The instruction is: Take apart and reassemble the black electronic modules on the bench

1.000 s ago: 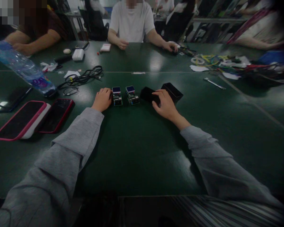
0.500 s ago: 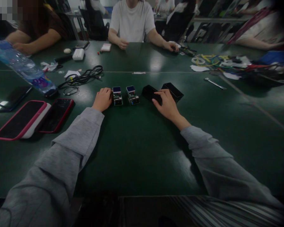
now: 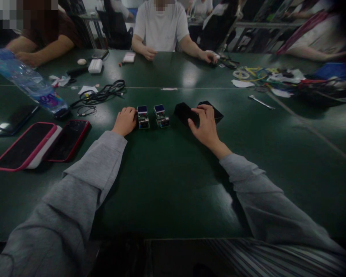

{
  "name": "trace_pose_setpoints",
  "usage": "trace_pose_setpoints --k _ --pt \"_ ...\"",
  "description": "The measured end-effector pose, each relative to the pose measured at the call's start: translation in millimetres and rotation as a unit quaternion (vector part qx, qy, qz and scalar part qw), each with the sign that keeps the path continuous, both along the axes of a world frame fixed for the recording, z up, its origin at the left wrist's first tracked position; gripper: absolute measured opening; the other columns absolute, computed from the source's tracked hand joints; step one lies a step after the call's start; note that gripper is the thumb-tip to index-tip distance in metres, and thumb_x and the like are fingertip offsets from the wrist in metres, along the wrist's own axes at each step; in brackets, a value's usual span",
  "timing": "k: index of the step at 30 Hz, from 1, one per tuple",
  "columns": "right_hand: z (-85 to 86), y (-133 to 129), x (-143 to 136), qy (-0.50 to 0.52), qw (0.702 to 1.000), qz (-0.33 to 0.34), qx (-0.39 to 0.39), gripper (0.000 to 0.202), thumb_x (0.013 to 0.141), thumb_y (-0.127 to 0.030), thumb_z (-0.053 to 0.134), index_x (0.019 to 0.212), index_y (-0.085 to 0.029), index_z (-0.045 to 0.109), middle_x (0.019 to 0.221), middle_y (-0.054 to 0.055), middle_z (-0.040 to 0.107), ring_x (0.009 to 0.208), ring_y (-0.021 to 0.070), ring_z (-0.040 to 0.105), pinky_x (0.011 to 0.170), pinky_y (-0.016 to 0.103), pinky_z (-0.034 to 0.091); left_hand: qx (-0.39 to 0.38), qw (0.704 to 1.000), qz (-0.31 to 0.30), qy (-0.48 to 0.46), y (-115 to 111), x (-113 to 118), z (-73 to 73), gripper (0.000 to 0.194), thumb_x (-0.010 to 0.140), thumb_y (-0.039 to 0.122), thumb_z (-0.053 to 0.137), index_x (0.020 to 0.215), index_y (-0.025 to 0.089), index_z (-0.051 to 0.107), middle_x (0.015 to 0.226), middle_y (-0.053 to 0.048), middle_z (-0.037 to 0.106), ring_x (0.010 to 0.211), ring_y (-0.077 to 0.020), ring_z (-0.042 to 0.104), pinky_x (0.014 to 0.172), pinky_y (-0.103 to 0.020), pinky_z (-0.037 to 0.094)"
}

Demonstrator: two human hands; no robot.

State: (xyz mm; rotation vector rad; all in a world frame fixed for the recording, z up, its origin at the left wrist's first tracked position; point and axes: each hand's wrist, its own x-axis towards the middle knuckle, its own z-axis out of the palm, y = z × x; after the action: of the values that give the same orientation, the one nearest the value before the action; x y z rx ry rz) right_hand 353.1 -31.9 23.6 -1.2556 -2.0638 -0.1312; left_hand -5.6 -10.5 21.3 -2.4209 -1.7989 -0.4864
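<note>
Beside the left circuit board (image 3: 143, 117), my left hand (image 3: 125, 120) rests on the green table, its fingers slightly bent and holding nothing that I can see. A second circuit board (image 3: 161, 117) with a similar small screen stands just to the right of the first. My right hand (image 3: 205, 125) has thumb and fingers around the near end of a black box (image 3: 185, 112). Behind these fingers lies another black box-like piece (image 3: 216, 112), partly covered by the hand.
Several phones (image 3: 27, 145) lie at the left, near a tilted plastic bottle (image 3: 29, 79). Black cables (image 3: 105, 92) are bunched beyond my left hand. A wrench (image 3: 261, 102) and tangled wires (image 3: 265, 75) lie at the right. A person in a white shirt (image 3: 161, 29) sits opposite.
My right hand has shifted slightly right, its fingers reaching further over the black box, which has also moved a little. My left hand and both circuit boards stay where they were.
</note>
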Motion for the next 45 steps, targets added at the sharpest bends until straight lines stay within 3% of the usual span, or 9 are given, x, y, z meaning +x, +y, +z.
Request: trace_pose_setpoints --k 6,10,12,15,20,26,32,38,45 --pt "12.0 -23 -20 -0.001 1.0 0.013 0.028 0.053 0.101 -0.043 0.044 0.15 -0.026 0.039 0.156 0.013 0.034 0.143 0.0379 0.036 0.114 0.065 0.033 0.0 1.0 0.005 -0.004 -1 1 -0.4 0.034 0.098 0.021 0.045 0.128 0.015 0.058 0.133 -0.015 0.059 0.12 -0.0296 0.052 0.102 -0.046 0.044" --pt "17.1 -39 -41 -0.052 0.994 0.097 -0.018 0.063 0.102 -0.047 0.042 0.16 -0.032 0.022 0.169 0.004 0.014 0.153 0.0347 0.019 0.121 0.06 0.027 -0.007 1.0 0.005 -0.002 0 1 0.1 0.035 0.098 0.021 0.044 0.129 0.013 0.058 0.135 -0.016 0.058 0.121 -0.0305 0.051 0.103 -0.047 0.044" --pt "15.7 -41 -47 -0.088 0.98 0.157 -0.079 0.064 0.103 -0.05 0.041 0.161 -0.031 0.02 0.168 0.005 0.018 0.153 0.0322 0.022 0.12 0.057 0.031 -0.009 1.0 0.004 -0.001 0 1 0.7 0.036 0.098 0.022 0.044 0.13 0.013 0.058 0.135 -0.017 0.058 0.122 -0.0308 0.051 0.104 -0.048 0.044" --pt "11.1 -39 -50 -0.095 0.964 0.194 -0.158 0.065 0.104 -0.052 0.041 0.161 -0.027 0.021 0.159 0.011 0.039 0.142 0.0306 0.043 0.113 0.055 0.042 -0.011 1.0 0.003 -0.005 -1 1 2.0 0.036 0.098 0.021 0.044 0.13 0.013 0.057 0.135 -0.017 0.057 0.122 -0.0309 0.051 0.103 -0.048 0.045" --pt "9.4 -37 -46 -0.076 0.968 0.184 -0.15 0.063 0.103 -0.05 0.045 0.158 -0.026 0.027 0.15 0.014 0.049 0.135 0.0324 0.049 0.107 0.06 0.046 -0.01 1.0 0.003 -0.013 -3 1 2.6 0.035 0.098 0.022 0.044 0.13 0.015 0.058 0.136 -0.016 0.058 0.122 -0.0307 0.051 0.103 -0.048 0.045" --pt "11.3 -35 -69 -0.032 0.99 0.114 -0.081 0.065 0.096 -0.048 0.06 0.153 -0.03 0.033 0.158 0.013 0.03 0.143 0.0384 0.034 0.111 0.063 0.041 -0.006 1.0 0.002 -0.019 -2 1 1.3 0.034 0.098 0.021 0.044 0.128 0.017 0.059 0.134 -0.015 0.058 0.122 -0.0295 0.051 0.102 -0.047 0.044" --pt "7.4 -26 -105 0.001 0.99 0.119 -0.081 0.04 0.094 -0.025 0.057 0.134 -0.021 0.053 0.139 0.017 0.045 0.128 0.0353 0.048 0.101 0.057 0.052 -0.009 1.0 0.002 -0.012 -1 1 1.7 0.034 0.098 0.021 0.043 0.128 0.015 0.059 0.135 -0.016 0.058 0.121 -0.0293 0.05 0.103 -0.046 0.044" --pt "7.9 -23 -102 0.106 0.983 0.124 -0.089 0.031 0.095 -0.027 0.055 0.124 -0.017 0.056 0.12 0.015 0.058 0.108 0.0281 0.061 0.095 0.048 0.055 -0.006 1.0 0.001 -0.013 -2 2 1.5 0.035 0.099 0.023 0.043 0.129 0.015 0.058 0.134 -0.016 0.058 0.121 -0.0307 0.05 0.102 -0.047 0.044" --pt "3.8 -20 -103 0.102 0.987 0.081 -0.09 0.028 0.098 -0.026 0.045 0.122 -0.019 0.056 0.108 0.013 0.064 0.101 0.029 0.062 0.091 0.049 0.054 -0.003 1.0 0.0 -0.007 -3 2 2.4 0.035 0.098 0.022 0.043 0.129 0.015 0.058 0.134 -0.016 0.058 0.12 -0.0308 0.05 0.102 -0.047 0.044"
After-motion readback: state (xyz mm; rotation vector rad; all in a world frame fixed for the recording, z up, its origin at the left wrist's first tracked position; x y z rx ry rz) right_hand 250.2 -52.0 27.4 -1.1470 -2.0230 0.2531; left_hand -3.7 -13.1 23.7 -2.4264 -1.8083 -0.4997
